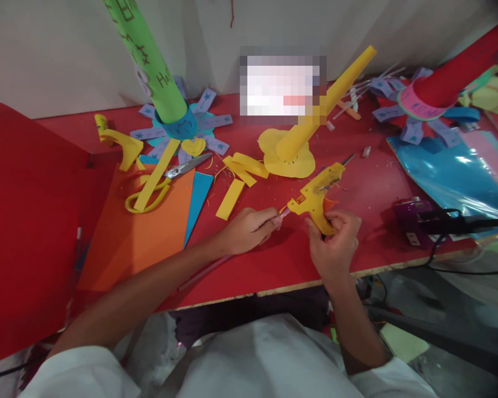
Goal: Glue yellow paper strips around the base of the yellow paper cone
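Note:
My right hand [336, 243] is wrapped round the handle of a yellow glue gun [315, 193], whose metal nozzle points up and to the right. At the gun's back end, my left hand [251, 231] pinches a long clear glue stick [203, 275]; its front part meets the gun's rear, and its tail slants down to the left under my forearm. Just beyond the gun stands a yellow paper flower [288, 157] with a rolled yellow cone rising from it. Cut yellow strips [230, 199] lie left of the flower.
Yellow-handled scissors [166, 188] lie on orange sheet [149, 237] beside a blue triangle [198, 204]. Behind stand a green tube [157, 83] and a red tube [460, 72] with petal strips. A purple socket box [413, 215] with a black cable is at right; a red board [29, 221] at left.

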{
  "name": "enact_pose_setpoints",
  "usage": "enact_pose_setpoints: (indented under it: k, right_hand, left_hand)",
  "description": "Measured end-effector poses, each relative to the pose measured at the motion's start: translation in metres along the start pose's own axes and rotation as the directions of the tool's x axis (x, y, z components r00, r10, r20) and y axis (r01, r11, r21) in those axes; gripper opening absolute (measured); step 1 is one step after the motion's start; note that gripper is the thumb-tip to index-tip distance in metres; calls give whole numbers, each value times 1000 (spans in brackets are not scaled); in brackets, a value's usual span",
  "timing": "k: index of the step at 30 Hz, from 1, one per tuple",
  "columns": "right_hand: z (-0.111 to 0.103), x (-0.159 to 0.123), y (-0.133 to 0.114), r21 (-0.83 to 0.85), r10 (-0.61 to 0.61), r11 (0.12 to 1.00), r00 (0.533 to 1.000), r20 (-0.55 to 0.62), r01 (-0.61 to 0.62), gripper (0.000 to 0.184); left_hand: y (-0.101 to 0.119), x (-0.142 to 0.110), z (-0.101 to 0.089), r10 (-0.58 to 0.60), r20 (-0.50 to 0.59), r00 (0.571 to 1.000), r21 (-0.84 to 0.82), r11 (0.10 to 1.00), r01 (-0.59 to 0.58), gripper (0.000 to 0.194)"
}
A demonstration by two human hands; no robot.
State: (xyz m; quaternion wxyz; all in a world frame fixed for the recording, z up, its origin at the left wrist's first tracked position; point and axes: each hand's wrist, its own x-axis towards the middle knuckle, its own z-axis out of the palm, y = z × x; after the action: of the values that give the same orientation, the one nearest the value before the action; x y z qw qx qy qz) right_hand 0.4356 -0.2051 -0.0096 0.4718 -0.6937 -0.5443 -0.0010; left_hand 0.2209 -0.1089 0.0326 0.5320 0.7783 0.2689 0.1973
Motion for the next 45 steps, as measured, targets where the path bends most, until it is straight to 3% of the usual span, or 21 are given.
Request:
enact_pose_setpoints:
  k: [7, 11, 18, 25, 30, 37, 45]
  right_hand:
    - [0, -1, 2, -15, -14, 1000, 1000, 22, 15, 40]
    - [1, -3, 4, -27, -17, 999, 999, 27, 18, 39]
    - [1, -2, 5, -30, -62, 998, 998, 15, 63, 38]
    - [1, -1, 5, -27, -60, 998, 998, 19, 61, 40]
    - [2, -1, 6, -30, -93, 995, 996, 4, 93, 38]
    - [2, -2, 5, -44, -123, 991, 992, 1, 123, 35]
    - [2, -5, 8, -21, -166, 986, 986, 4, 166, 34]
  left_hand:
    - [-6, 0, 5, 11, -170, 985, 105, 994, 7, 36]
    - [-8, 0, 5, -14, -191, 981, 82, 996, 30, 32]
    - [-2, 1, 1, -15, -19, 1000, -42, 999, 15, 39]
    - [-4, -1, -1, -51, 78, 996, -182, 981, 64, 40]
    - [1, 0, -1, -24, 12, 1000, -93, 995, 25, 39]
    - [0, 0, 2, -65, -115, 991, -31, 998, 62, 35]
    - [1, 0, -3, 5, 54, 999, -119, 993, 2, 49]
